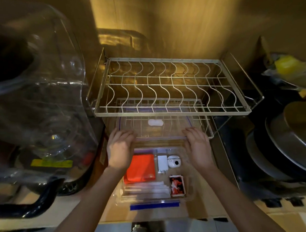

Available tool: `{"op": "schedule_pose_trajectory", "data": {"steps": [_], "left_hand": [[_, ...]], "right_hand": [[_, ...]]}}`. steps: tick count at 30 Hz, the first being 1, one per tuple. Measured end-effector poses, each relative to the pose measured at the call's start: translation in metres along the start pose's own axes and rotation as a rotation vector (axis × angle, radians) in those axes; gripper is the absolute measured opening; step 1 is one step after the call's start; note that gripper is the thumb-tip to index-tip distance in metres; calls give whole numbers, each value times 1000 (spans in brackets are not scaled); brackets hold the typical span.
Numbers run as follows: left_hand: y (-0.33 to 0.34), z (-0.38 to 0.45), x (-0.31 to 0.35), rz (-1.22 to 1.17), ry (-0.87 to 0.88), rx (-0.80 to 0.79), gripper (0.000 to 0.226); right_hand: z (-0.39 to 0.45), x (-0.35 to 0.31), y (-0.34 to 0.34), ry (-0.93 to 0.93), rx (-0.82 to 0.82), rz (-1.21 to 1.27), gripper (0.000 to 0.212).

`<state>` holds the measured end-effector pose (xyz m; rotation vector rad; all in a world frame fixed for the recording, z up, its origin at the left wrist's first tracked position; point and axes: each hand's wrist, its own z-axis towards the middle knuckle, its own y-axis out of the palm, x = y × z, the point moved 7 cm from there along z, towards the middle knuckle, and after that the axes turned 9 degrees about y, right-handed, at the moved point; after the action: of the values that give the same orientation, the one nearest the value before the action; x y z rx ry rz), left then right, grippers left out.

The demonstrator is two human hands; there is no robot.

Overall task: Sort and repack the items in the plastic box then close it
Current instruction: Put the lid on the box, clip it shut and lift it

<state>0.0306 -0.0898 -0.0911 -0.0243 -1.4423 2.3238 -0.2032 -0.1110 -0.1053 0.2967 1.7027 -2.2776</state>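
1. The clear plastic box (188, 197) stands open on the worktop (206, 207), in front of a wire dish rack (175, 87).
2. Inside it lie an orange flat packet (142, 168) at the left, a white charger plug (162, 164) and a white earbud case (174, 164) beside it, a small red and black card pack (177, 186) at the right, and clear sleeves (148, 188) near the front.
3. The transparent lid (155, 128) with a blue seal is held over the far edge of the box.
4. The left hand (119, 149) holds the lid's left corner and the right hand (197, 147) its right corner, fingers spread.
5. A large clear water jug (43, 101) stands at the left; stacked dark pans (280, 149) at the right.
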Motion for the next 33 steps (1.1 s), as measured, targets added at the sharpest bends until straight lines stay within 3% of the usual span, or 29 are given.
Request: {"op": "schedule_pose_trajectory", "data": {"steps": [3, 5, 10, 12, 15, 19, 21, 23, 29, 33], "left_hand": [[-30, -12, 20, -72, 5, 90, 10], [-50, -17, 35, -113, 31, 127, 8], [-105, -20, 71, -325, 67, 121, 5], [-120, -19, 78, -515, -42, 49, 13], [-131, -21, 82, -837, -209, -10, 26], [-119, -36, 63, -1118, -500, 135, 32], [-97, -52, 51, -1245, -688, 172, 31], [-75, -69, 41, -1322, -827, 190, 28], [-18, -118, 23, -976, -955, 36, 19], [-10, -122, 10, -517, -830, -25, 33]], "right_hand": [[-10, 7, -22, 61, 4, 148, 26], [-15, 15, -41, 161, 15, 341, 35], [-35, 34, -70, 436, -75, 857, 95], [-45, 39, -74, 471, -132, 969, 86], [-63, 44, -75, 527, -240, 1054, 49], [-74, 45, -74, 526, -238, 1110, 16], [-78, 46, -66, 585, -239, 1119, 12], [-85, 48, -54, 647, -274, 1095, 22], [-92, 44, -17, 709, -335, 1010, 22], [-90, 34, -5, 626, -295, 841, 24]]}}
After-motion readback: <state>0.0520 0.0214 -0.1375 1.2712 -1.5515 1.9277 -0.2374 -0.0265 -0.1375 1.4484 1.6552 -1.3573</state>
